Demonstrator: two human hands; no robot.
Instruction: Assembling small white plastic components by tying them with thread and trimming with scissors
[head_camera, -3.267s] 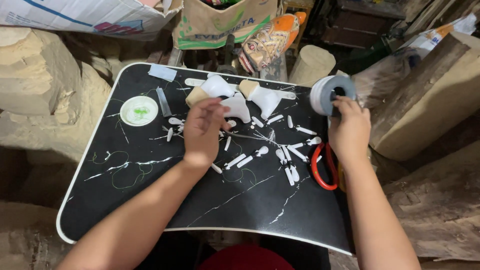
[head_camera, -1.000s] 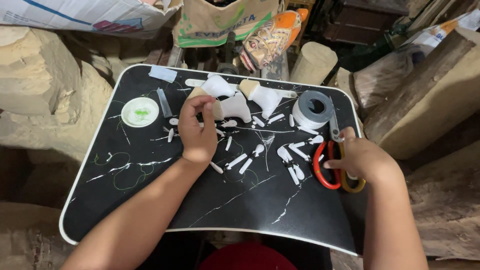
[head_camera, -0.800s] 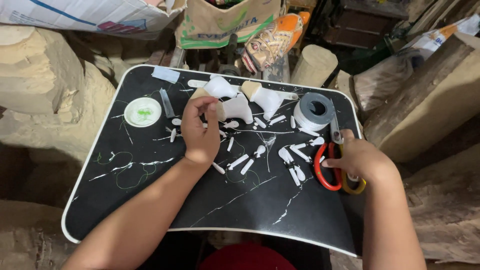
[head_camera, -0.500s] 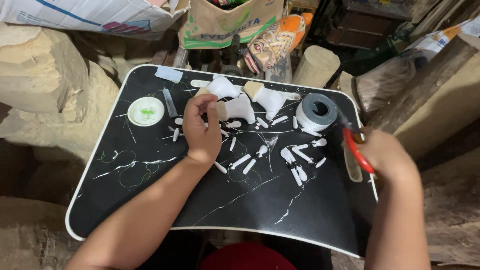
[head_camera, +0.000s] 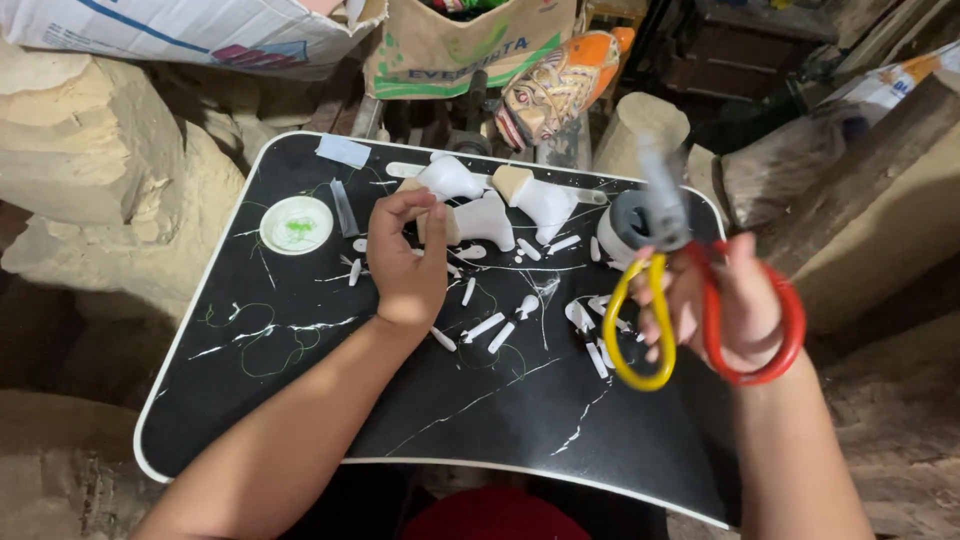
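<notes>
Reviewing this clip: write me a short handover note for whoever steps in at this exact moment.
Left hand: fingertips pinching something small over the black tray, beside the white carved pieces; what it pinches is too small to tell.
Right hand: holds the scissors, one yellow and one red handle, lifted above the tray's right edge, blades pointing away.
Roll of tape sits at the tray's far right; small white bits lie scattered mid-tray; white dish at left.
Nothing looks cut yet.

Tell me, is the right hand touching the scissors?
Touching. The head view shows the right hand with its fingers through the yellow and red loops of the scissors, lifted above the black tray.
</notes>
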